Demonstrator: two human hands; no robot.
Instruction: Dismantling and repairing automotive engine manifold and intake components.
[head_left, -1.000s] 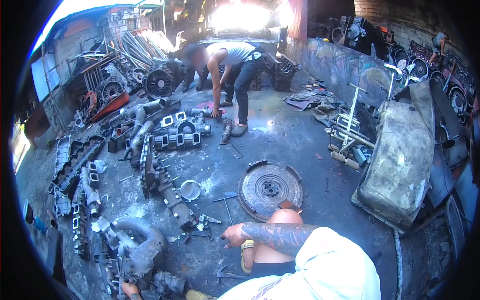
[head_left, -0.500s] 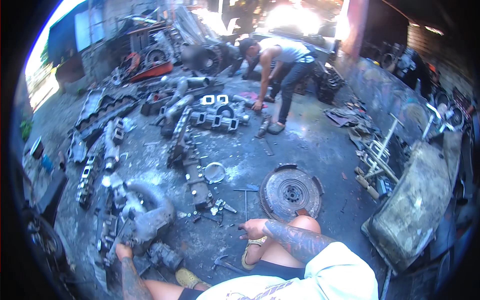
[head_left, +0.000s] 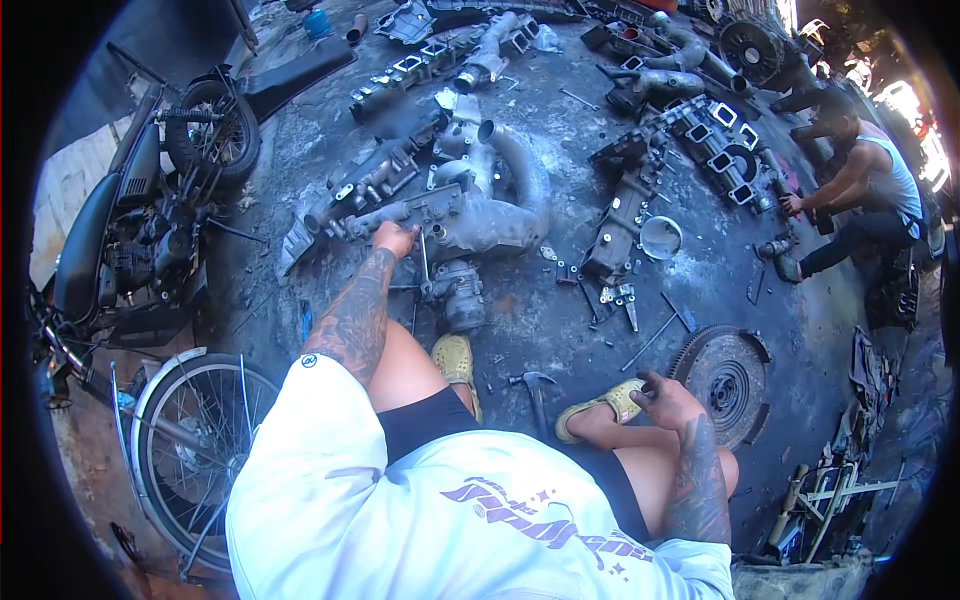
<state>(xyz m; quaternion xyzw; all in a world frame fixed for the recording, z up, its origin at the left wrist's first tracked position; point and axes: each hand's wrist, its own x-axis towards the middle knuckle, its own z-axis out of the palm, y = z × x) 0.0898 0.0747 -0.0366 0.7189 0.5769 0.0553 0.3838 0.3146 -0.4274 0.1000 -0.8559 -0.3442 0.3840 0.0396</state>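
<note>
My left hand [head_left: 395, 238] is closed at the near edge of a large grey metal engine casting [head_left: 480, 218], which has a thick curved pipe [head_left: 522, 172] on its right. What its fingers grip is partly hidden. Right beside them stands a slim silver tool, like a wrench [head_left: 424, 258]. A round metal engine part [head_left: 460, 298] lies just below the casting. My right hand [head_left: 668, 402] is raised near my right knee, fingers loosely bent and apart, holding nothing. It is nearest to a large toothed flywheel [head_left: 722, 385] flat on the floor.
A hammer [head_left: 537, 398] lies between my feet, with a T-handle tool [head_left: 655, 335] farther right. Small bolts and brackets [head_left: 618, 298] surround a long casting [head_left: 612, 235] and metal ring [head_left: 660, 238]. A motorcycle [head_left: 140, 230] and spoked wheel [head_left: 195, 455] stand left. Another person [head_left: 870, 190] bends over parts at far right.
The view has swung left and down, bringing in the motorcycle and wheel. My left hand stays at the casting. My right hand has drawn back from pointing outward to loosely bent near my knee.
</note>
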